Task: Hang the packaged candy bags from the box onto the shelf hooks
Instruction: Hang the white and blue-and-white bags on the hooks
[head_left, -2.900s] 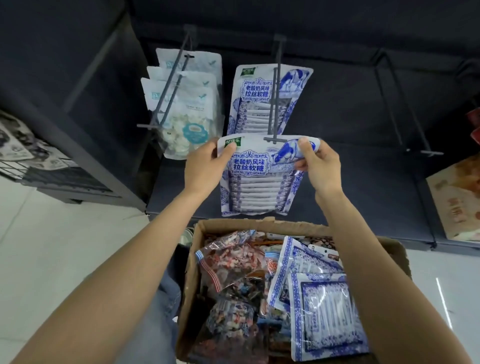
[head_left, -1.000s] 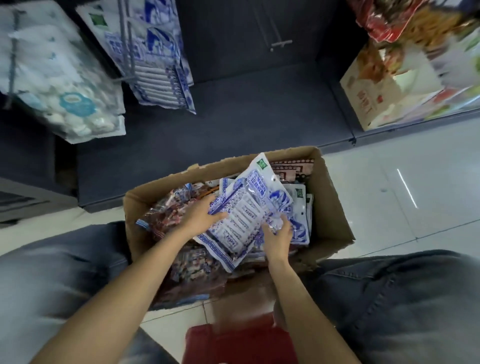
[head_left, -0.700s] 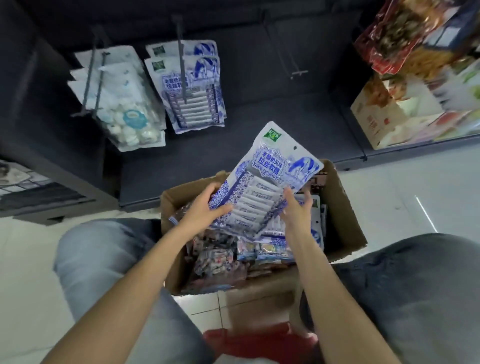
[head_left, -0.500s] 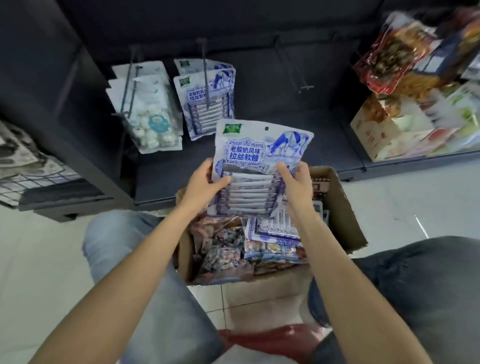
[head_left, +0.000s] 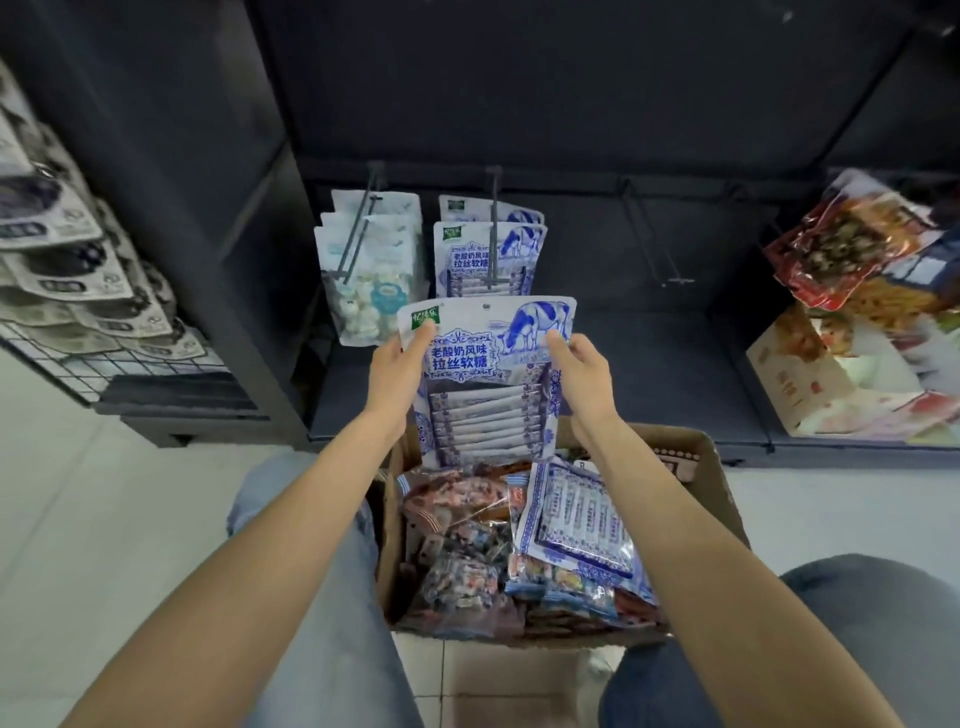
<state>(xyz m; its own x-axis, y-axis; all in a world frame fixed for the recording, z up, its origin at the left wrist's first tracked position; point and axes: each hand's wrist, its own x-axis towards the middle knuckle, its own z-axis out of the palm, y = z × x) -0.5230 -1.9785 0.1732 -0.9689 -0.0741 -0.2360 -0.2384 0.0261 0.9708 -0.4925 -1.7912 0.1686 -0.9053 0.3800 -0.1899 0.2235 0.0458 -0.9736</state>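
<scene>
Blue-and-white candy bag (head_left: 488, 374) has risen from over the cardboard box (head_left: 719, 499) to just below the middle hook (head_left: 492, 244), hang-hole near the hook tip. Left hand (head_left: 397, 374) pinches its top left edge; right hand (head_left: 582, 374) pinches the top right. Two matching bags already hang there. Judged: ready for threading; the hole needs lining up with the tip. More bags wait in the box.
</scene>
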